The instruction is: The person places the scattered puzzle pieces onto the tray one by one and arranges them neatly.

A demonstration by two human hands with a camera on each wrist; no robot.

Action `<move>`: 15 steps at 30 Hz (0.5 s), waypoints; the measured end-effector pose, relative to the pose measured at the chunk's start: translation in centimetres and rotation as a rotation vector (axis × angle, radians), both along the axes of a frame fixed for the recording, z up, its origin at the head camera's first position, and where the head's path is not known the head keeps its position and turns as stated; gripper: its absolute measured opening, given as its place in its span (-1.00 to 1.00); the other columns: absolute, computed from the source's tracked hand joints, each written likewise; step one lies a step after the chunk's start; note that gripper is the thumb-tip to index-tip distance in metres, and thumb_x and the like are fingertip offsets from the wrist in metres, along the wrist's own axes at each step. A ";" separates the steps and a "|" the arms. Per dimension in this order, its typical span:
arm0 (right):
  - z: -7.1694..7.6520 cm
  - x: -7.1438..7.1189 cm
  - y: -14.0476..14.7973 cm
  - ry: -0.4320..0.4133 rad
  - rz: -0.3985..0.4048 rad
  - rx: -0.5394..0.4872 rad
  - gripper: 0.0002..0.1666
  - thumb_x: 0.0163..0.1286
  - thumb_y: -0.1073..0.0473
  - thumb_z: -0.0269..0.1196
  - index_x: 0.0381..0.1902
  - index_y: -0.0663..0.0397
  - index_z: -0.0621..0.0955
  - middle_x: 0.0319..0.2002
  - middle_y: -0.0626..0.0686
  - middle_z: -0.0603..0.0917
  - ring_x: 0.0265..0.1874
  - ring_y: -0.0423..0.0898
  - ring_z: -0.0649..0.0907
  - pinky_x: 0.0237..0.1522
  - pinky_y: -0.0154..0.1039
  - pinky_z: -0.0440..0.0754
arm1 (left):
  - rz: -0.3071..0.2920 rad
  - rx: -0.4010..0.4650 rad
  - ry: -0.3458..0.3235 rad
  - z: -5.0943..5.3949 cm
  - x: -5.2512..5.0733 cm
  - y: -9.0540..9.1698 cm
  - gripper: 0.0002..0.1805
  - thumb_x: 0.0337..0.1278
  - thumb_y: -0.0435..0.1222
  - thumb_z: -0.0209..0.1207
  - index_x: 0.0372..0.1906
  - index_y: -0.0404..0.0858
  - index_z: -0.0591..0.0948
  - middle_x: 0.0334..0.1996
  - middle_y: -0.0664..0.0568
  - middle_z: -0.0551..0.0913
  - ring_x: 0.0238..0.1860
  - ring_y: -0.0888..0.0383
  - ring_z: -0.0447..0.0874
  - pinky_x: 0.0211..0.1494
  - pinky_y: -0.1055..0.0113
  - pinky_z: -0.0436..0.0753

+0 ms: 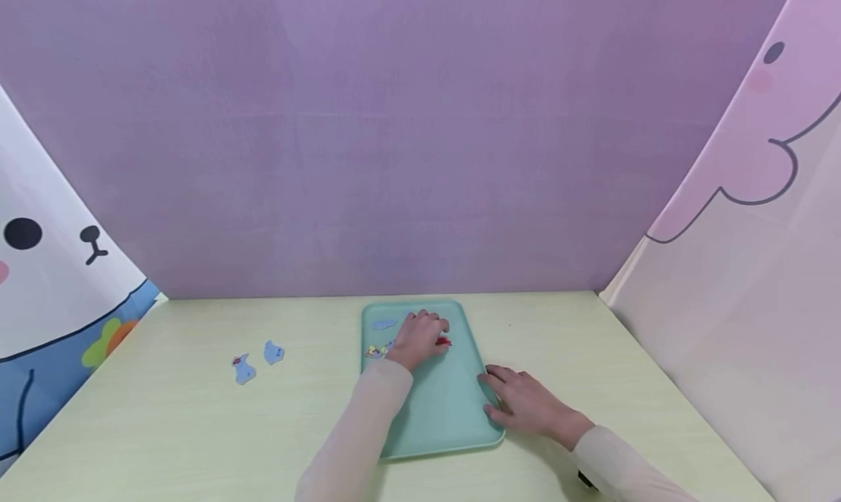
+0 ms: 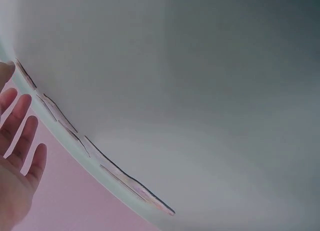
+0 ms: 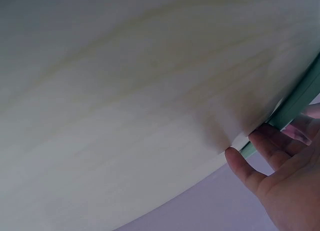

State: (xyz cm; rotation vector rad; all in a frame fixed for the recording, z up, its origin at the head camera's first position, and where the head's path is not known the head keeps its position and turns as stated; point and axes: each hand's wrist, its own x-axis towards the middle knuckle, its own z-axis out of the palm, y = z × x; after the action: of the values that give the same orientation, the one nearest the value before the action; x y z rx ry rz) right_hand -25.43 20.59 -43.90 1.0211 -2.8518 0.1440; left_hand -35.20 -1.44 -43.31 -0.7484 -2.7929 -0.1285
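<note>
A pale green tray (image 1: 436, 414) lies on the table, with flat cut-out puzzle pieces along its far left part. Among them are a blue piece (image 1: 384, 325) and a multicoloured piece (image 1: 376, 352). My left hand (image 1: 420, 339) is over the tray's far half, fingers spread and slightly bent, beside a red piece (image 1: 444, 341) partly hidden by it. From the left wrist, that hand's thumb (image 2: 6, 71) is near the end of a row of flat pieces (image 2: 125, 176). My right hand (image 1: 528, 403) rests at the tray's right rim, its fingertips touching the edge (image 3: 295, 98).
Two blue puzzle pieces lie on the table left of the tray, one with a red detail (image 1: 244, 369) and one plainer (image 1: 274, 352). A small black object (image 1: 586, 479) shows under the right sleeve. Purple fabric (image 1: 394, 159) stands behind the table, with printed cloth on both sides.
</note>
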 end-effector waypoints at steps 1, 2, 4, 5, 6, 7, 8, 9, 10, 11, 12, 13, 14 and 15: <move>0.0 0.0 0.0 0.002 0.001 0.000 -0.43 0.25 -0.04 0.13 0.14 0.15 0.45 0.13 0.19 0.47 0.09 0.07 0.50 -0.05 0.01 0.52 | 0.001 0.002 -0.002 0.0 0.0 0.0 -0.69 -0.01 -0.02 0.25 -0.13 0.01 0.63 -0.19 0.17 0.63 -0.16 0.12 0.51 -0.05 0.19 0.48; 0.0 0.0 0.0 0.004 0.001 -0.002 -0.43 0.25 -0.04 0.13 0.14 0.15 0.45 0.13 0.19 0.47 0.09 0.07 0.50 -0.05 0.01 0.52 | 0.002 0.002 -0.004 -0.1 0.0 -0.1 -0.69 -0.01 -0.02 0.25 -0.12 0.01 0.63 -0.19 0.17 0.63 -0.16 0.12 0.51 -0.05 0.18 0.48; 0.0 0.0 0.0 0.006 0.002 -0.003 -0.44 0.25 -0.03 0.14 0.14 0.16 0.45 0.12 0.19 0.47 0.09 0.07 0.50 -0.06 0.01 0.52 | 0.003 0.005 -0.006 -0.1 -0.1 -0.1 -0.69 -0.02 -0.03 0.25 -0.13 0.01 0.63 -0.20 0.17 0.63 -0.17 0.13 0.50 -0.05 0.18 0.48; 0.0 0.0 0.0 0.007 0.003 -0.003 -0.44 0.25 -0.03 0.14 0.13 0.16 0.45 0.12 0.19 0.47 0.09 0.07 0.51 -0.06 0.01 0.52 | 0.003 0.009 -0.008 -0.2 -0.1 -0.1 -0.70 -0.03 -0.03 0.26 -0.14 0.00 0.63 -0.21 0.17 0.63 -0.18 0.13 0.50 -0.06 0.18 0.48; 0.0 0.0 0.0 0.007 0.003 -0.003 -0.44 0.25 -0.03 0.14 0.13 0.16 0.45 0.12 0.18 0.47 0.08 0.07 0.51 -0.06 0.01 0.53 | 0.005 0.010 -0.016 -0.2 -0.1 -0.2 -0.70 -0.02 -0.03 0.26 -0.13 0.01 0.63 -0.21 0.17 0.63 -0.18 0.13 0.50 -0.05 0.18 0.48; 0.0 0.0 0.0 0.005 0.003 -0.003 -0.44 0.25 -0.03 0.14 0.14 0.16 0.45 0.12 0.18 0.47 0.09 0.06 0.51 -0.06 0.01 0.53 | 0.006 0.012 -0.021 -0.2 -0.1 -0.2 -0.69 -0.03 -0.03 0.26 -0.14 0.00 0.63 -0.22 0.17 0.63 -0.19 0.13 0.50 -0.05 0.18 0.48; 0.0 0.0 0.0 0.005 0.003 -0.004 -0.44 0.25 -0.03 0.14 0.14 0.15 0.45 0.12 0.18 0.47 0.08 0.06 0.51 -0.06 0.01 0.53 | 0.007 0.011 -0.025 -0.2 -0.1 -0.2 -0.69 -0.03 -0.03 0.26 -0.13 0.00 0.63 -0.22 0.17 0.63 -0.19 0.13 0.50 -0.05 0.18 0.49; 0.0 0.0 0.0 0.004 0.002 -0.003 -0.44 0.25 -0.04 0.14 0.14 0.15 0.45 0.12 0.18 0.47 0.08 0.06 0.51 -0.06 0.01 0.53 | 0.008 0.011 -0.031 -0.2 -0.1 -0.3 -0.68 -0.03 -0.02 0.26 -0.13 0.00 0.63 -0.22 0.17 0.64 -0.19 0.13 0.50 -0.05 0.18 0.49; 0.0 0.0 0.0 0.003 0.002 -0.002 -0.44 0.25 -0.04 0.14 0.14 0.15 0.45 0.12 0.18 0.47 0.09 0.06 0.51 -0.06 0.01 0.53 | 0.008 0.010 -0.039 -0.2 -0.1 -0.3 -0.68 -0.03 -0.02 0.26 -0.13 0.00 0.63 -0.21 0.17 0.63 -0.18 0.13 0.50 -0.04 0.18 0.49; 0.0 0.0 0.0 0.002 0.001 -0.001 -0.44 0.25 -0.04 0.14 0.14 0.15 0.45 0.12 0.18 0.47 0.09 0.06 0.50 -0.06 0.00 0.53 | 0.005 0.010 -0.042 -0.1 -0.1 -0.3 -0.67 -0.03 -0.01 0.26 -0.12 0.00 0.63 -0.21 0.16 0.63 -0.18 0.13 0.50 -0.04 0.18 0.49; 0.0 0.0 0.0 0.001 0.001 -0.001 -0.44 0.25 -0.04 0.14 0.14 0.15 0.45 0.12 0.18 0.47 0.09 0.06 0.50 -0.05 0.00 0.53 | 0.003 0.008 -0.047 0.0 -0.1 -0.4 -0.67 -0.03 -0.01 0.26 -0.11 0.00 0.63 -0.19 0.16 0.63 -0.16 0.13 0.50 -0.03 0.17 0.49; 0.0 0.0 0.0 0.000 0.000 0.000 -0.44 0.25 -0.04 0.14 0.14 0.14 0.45 0.12 0.18 0.47 0.09 0.06 0.50 -0.05 0.00 0.53 | -0.003 0.009 -0.045 0.1 -0.1 -0.4 -0.66 -0.04 -0.01 0.26 -0.11 0.00 0.63 -0.19 0.16 0.63 -0.16 0.12 0.51 -0.03 0.17 0.50; 0.0 0.0 0.0 0.001 0.000 0.002 -0.44 0.25 -0.04 0.14 0.14 0.14 0.45 0.12 0.18 0.47 0.09 0.06 0.50 -0.05 0.00 0.53 | -0.008 0.008 -0.049 0.2 -0.1 -0.5 -0.66 -0.03 -0.01 0.26 -0.10 0.00 0.62 -0.18 0.16 0.63 -0.16 0.13 0.51 -0.03 0.17 0.50; 0.0 0.0 0.0 0.001 0.000 0.004 -0.44 0.25 -0.04 0.14 0.14 0.14 0.45 0.12 0.18 0.47 0.09 0.06 0.50 -0.05 0.00 0.53 | -0.014 0.010 -0.050 0.4 0.0 -0.5 -0.66 -0.03 -0.02 0.26 -0.10 0.00 0.62 -0.18 0.16 0.62 -0.15 0.12 0.51 -0.03 0.17 0.50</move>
State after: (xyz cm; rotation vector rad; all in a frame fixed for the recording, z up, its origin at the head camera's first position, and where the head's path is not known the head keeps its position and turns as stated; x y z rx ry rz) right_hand -25.41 20.60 -43.90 1.0216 -2.8522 0.1377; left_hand -35.24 -1.94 -42.92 -0.7724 -2.8325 -0.1663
